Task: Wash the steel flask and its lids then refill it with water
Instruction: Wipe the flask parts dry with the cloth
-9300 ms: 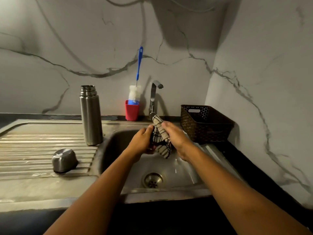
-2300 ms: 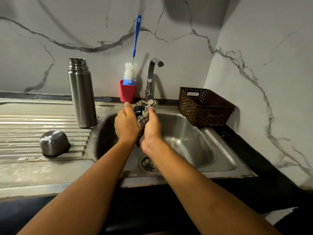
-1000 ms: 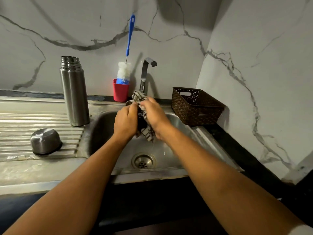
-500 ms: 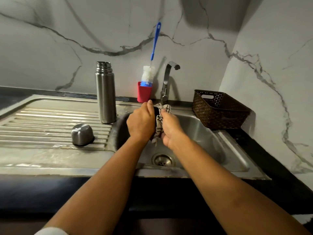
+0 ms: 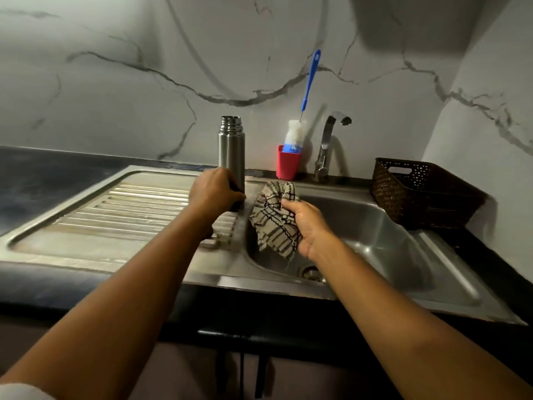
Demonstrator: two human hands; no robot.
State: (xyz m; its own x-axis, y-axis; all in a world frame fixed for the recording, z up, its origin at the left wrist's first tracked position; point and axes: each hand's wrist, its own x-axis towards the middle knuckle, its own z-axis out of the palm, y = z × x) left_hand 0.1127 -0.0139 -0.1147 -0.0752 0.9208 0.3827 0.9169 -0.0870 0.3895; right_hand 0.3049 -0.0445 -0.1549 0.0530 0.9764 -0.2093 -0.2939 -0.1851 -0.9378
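At the left of the frame lies the ribbed drainboard (image 5: 138, 209). Your left hand (image 5: 215, 192) sits at centre, low against the upright, uncapped flask (image 5: 231, 151); its fingers curl at the flask's base, but you cannot tell whether they grip anything. Right of it, your right hand (image 5: 305, 226) hangs over the sink (image 5: 389, 241), fingers clamped on a striped cloth (image 5: 272, 220). Behind stand a red cup (image 5: 287, 166) with a brush (image 5: 308, 82), the tap (image 5: 328, 140), then a brown basket (image 5: 421, 192).

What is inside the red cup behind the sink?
The red cup holds a bottle brush, white bristles and blue handle sticking out. Its lower end and the cup's bottom are hidden.
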